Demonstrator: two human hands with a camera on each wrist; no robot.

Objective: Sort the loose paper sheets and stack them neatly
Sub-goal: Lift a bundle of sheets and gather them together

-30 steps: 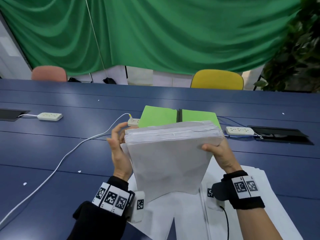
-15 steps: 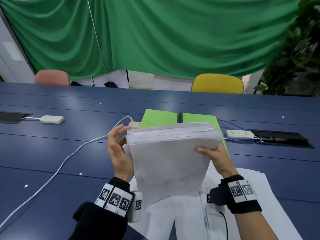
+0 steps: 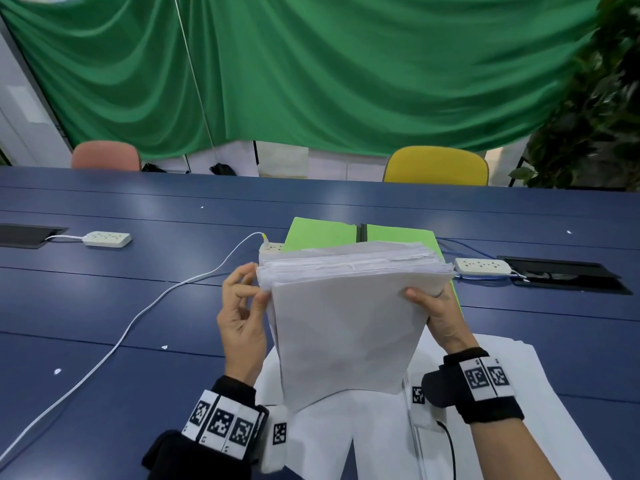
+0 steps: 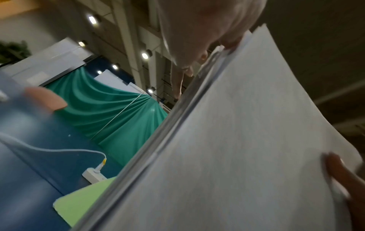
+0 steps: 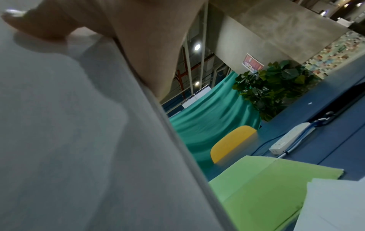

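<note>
Change: the left hand [image 3: 242,317] has curled its fingertips onto the paper stack's [image 3: 346,323] left edge.
Right hand [image 3: 438,313]: grip clamped on the stack's right edge.
Stack: upright, above sheets on the desk [image 3: 104,306], near the green folder [image 3: 322,233].

Head view evenly bright, soft glare patches on the bench [image 3: 145,206] at 11 o'clock, wide-angle bending at edges, wrist views dim, motion-blurred, ceiling lamps [image 4: 145,55] glowing at 12 o'clock
</note>
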